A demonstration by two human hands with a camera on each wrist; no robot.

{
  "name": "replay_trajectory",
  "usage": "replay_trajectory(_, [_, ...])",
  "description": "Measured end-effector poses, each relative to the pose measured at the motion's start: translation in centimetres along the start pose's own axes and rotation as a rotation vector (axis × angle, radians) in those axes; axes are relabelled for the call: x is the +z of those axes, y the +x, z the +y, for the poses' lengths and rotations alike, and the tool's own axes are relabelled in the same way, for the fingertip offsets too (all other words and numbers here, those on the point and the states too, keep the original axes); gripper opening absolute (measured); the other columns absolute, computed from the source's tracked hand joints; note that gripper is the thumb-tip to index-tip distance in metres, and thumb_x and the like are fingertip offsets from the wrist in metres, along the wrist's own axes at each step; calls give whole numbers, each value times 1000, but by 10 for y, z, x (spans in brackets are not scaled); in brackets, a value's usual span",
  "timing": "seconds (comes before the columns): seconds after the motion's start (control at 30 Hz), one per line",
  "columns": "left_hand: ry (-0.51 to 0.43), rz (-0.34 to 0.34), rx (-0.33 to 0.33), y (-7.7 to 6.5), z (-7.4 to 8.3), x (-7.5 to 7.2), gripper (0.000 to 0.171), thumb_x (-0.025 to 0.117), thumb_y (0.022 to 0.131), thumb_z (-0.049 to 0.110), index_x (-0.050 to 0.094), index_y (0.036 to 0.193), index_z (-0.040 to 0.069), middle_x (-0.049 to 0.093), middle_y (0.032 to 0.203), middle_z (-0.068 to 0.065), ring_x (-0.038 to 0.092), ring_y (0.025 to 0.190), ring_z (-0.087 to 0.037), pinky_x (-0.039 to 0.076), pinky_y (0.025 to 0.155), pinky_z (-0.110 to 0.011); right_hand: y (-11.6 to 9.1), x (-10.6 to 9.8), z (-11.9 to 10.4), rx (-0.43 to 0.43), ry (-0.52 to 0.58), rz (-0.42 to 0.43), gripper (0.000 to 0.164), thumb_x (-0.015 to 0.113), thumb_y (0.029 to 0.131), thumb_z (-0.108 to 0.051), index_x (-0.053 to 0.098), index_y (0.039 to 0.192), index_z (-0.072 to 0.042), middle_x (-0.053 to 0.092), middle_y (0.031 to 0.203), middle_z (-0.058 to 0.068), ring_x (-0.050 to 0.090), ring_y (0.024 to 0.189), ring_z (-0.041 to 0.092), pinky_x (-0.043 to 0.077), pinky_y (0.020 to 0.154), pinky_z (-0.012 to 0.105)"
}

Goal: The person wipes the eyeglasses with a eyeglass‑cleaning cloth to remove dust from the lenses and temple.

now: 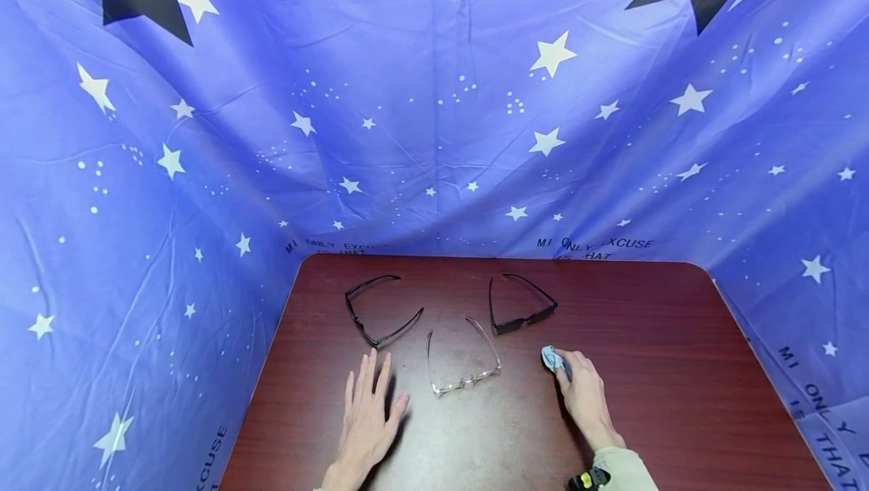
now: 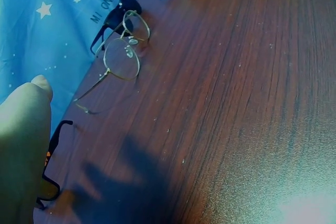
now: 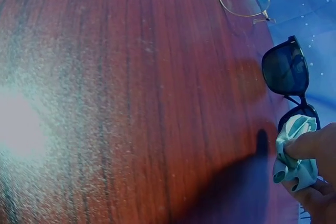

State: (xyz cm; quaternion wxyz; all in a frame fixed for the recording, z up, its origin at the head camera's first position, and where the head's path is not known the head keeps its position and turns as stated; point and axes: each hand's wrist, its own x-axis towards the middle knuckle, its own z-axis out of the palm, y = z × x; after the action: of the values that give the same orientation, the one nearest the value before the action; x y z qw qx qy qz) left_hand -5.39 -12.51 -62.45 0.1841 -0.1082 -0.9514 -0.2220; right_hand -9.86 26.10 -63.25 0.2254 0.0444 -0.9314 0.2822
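My right hand (image 1: 585, 394) pinches a crumpled light-blue cloth (image 3: 297, 148) between thumb and fingers, just in front of the dark sunglasses (image 1: 526, 321). With fingers straight, my left hand (image 1: 366, 419) is over the table, its fingertips close to the black-framed glasses (image 1: 361, 325); whether it touches the table I cannot tell. Between the hands lie thin metal-framed clear glasses (image 1: 468, 382), their temples unfolded and pointing away from me. Both other pairs also lie with temples spread. In the left wrist view the thumb (image 2: 23, 140) partly covers the black-framed glasses.
A dark red wood-grain table (image 1: 679, 370) carries everything. Blue fabric (image 1: 434, 99) printed with stars and lettering hangs around its back and sides. A watch-like black device (image 1: 589, 479) sits at the right wrist. Bright light glares off the tabletop in both wrist views.
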Motion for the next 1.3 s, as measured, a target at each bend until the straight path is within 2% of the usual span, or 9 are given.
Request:
replay_trajectory(0.6, [-10,5,8,-4,-2,6,70,66,96,37,44,154,5,37,161,-23,34,147,-43,-10,128,-33,5,-12,-6,34,-3,-10,32,71,84,12,70,115,3,70,100,18,63,91,39,53,75,57])
replay_trajectory(0.83, [0,7,15,-6,-3,11,69,67,95,36,46,154,6,40,160,-23,39,145,-44,14,125,-51,5,-18,-10,47,2,-10,32,70,85,11,70,116,3,70,102,18,64,93,38,53,77,56])
replay_trajectory(1.0, [-12,-18,24,-6,-3,13,67,66,96,36,48,153,6,40,161,-21,37,147,-40,16,124,-50,7,-25,-17,30,2,6,33,70,85,12,71,116,3,70,102,18,64,93,38,53,76,56])
replay_trajectory(1.2, [-6,-35,53,-1,1,16,66,66,96,37,49,151,5,42,159,-20,39,146,-38,29,116,-57,9,-31,-22,12,-6,17,35,70,84,12,71,117,1,70,101,17,64,91,36,52,74,55])
replay_trajectory(1.3, [-22,-32,78,3,3,16,65,67,95,35,51,150,3,44,157,-21,41,145,-38,32,113,-60,8,-34,-23,5,-10,25,35,71,83,13,71,116,1,70,101,16,64,91,35,52,74,55])
